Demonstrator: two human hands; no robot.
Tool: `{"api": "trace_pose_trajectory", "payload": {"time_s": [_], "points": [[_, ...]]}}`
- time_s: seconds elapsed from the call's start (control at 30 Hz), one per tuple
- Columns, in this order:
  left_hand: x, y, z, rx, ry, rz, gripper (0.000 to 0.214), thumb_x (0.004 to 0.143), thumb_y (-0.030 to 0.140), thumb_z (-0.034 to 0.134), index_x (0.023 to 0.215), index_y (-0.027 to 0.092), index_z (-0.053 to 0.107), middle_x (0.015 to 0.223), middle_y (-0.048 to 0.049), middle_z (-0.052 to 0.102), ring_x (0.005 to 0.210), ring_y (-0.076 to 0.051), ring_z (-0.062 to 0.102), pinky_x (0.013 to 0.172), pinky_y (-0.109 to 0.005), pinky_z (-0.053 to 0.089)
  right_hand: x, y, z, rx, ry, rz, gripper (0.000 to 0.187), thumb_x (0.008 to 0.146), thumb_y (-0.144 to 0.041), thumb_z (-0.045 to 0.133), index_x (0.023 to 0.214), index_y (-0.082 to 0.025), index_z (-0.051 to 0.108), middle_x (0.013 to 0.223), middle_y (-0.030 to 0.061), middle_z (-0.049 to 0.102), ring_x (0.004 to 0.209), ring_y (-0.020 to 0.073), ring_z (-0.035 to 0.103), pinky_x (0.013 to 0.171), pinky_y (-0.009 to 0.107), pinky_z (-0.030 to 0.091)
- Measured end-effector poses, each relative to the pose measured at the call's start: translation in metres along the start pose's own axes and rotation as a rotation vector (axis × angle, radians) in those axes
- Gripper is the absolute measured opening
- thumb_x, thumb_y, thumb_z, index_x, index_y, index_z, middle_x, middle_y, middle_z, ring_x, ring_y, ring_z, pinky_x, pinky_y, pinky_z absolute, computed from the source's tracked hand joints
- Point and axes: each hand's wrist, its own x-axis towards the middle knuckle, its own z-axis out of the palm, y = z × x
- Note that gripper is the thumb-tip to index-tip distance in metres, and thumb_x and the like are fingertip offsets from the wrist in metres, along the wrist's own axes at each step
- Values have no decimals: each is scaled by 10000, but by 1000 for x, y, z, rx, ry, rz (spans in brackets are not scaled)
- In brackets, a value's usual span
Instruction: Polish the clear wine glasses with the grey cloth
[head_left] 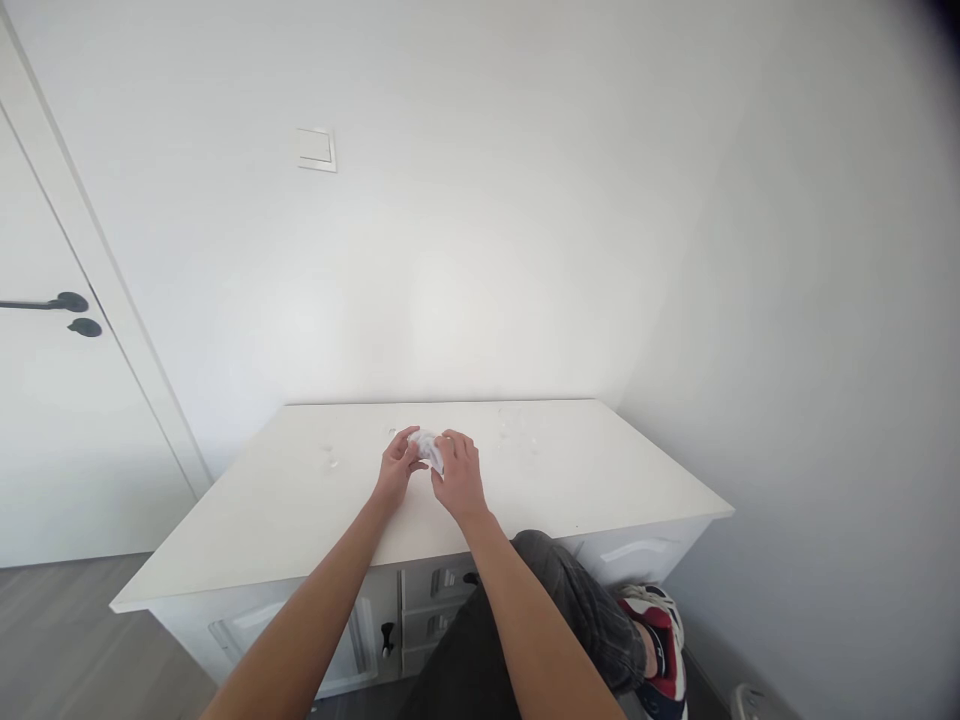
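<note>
White wad (426, 443), crumpled, held over cabinet top (300, 510).

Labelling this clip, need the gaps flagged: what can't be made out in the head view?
- White item: exact identity; head view, partly covered by the fingers of the left hand and right hand.
- Faint specks on the cabinet top: head view, too small.
- Door handle: far end, head view, cut off by left edge.
- Pale object: head view, cut off by bottom edge.

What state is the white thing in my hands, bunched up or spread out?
Bunched up: the white thing shows as a small, crumpled wad between your left hand and right hand.
</note>
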Motion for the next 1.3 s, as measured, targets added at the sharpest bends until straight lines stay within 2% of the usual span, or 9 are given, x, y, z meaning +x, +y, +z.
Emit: {"api": "trace_pose_trajectory", "payload": {"time_s": [0.1, 0.2, 0.3, 0.47, 0.57, 0.77, 0.87, 1.13, 1.3], "points": [[-1, 3, 2, 0, -37, 18, 488, 830, 486, 805, 1248, 272, 673, 1257, -81, 672, 946, -188, 680, 780, -329, 628, 1, 1, 3, 128, -12, 70, 275, 907, -128, 487, 1121, -214, 637, 1126, 113, 677, 1086, 276, 571, 913, 427, 497], [-2, 6, 4, -3, -87, 32, 471, 832, 455, 814, 1244, 269, 681, 1381, -96, 623, 978, -199, 679, 839, -366, 628, 3, 3, 5, 396, -4, 376, 183, 875, -249, 588, 1034, -221, 676, 996, 76, 701, 887, 240, 614, 779, 369, 513], [-2, 7, 4, -4, -99, 32, 466, 834, 445, 815, 1245, 268, 688, 1442, -98, 586, 980, -197, 675, 836, -359, 625, 6, 5, 5, 723, -25, 648, 222, 804, -346, 659, 975, -214, 709, 849, 28, 686, 701, 181, 572, 655, 315, 468], [-1, 5, 2, -3, -103, 30, 468, 844, 443, 800, 1255, 257, 674, 1451, -110, 579, 1026, -209, 665, 805, -326, 631, 9, 7, 1, 1078, 47, 820, 300, 772, -451, 702, 933, -199, 683, 704, -4, 629, 581, 129, 498, 542, 266, 406], [0, 3, 3, 12, -90, 23, 466, 844, 448, 797, 1251, 260, 669, 1439, -103, 585, 1006, -198, 666, 810, -330, 639, 9, 6, 0, 982, 114, 795, 271, 806, -467, 669, 928, -228, 637, 676, -27, 592, 567, 129, 489, 525, 254, 409], [1, 1, 1, 1, -1, 27, 515, 825, 491, 806, 1277, 292, 660, 1404, -92, 615, 965, -183, 689, 791, -325, 638, 4, 0, 4, 528, 108, 420, 298, 756, -257, 637, 1044, -207, 695, 1206, 118, 595, 916, 210, 642, 698, 319, 547], [1, 1, 0, -26, 0, 26, 517, 836, 489, 799, 1291, 292, 653, 1375, -92, 631, 973, -184, 695, 810, -328, 639, 3, -1, 6, 473, 84, 303, 369, 777, -196, 602, 1138, -209, 678, 1200, 116, 605, 909, 205, 647, 722, 326, 550], [3, -2, -2, -23, -3, 18, 493, 831, 480, 805, 1268, 296, 668, 1334, -70, 658, 951, -172, 689, 777, -306, 639, 9, -1, -1, 781, 55, 734, 327, 910, -481, 553, 1105, -226, 613, 931, 29, 707, 568, 139, 584, 524, 281, 503], [2, -2, -1, -31, -1, 34, 477, 854, 478, 784, 1273, 287, 661, 1340, -75, 659, 960, -170, 686, 792, -306, 630, 4, -5, 1, 560, 145, 461, 635, 800, -342, 732, 1397, -254, 534, 1308, 130, 600, 1091, 254, 664, 808, 361, 622]]}}
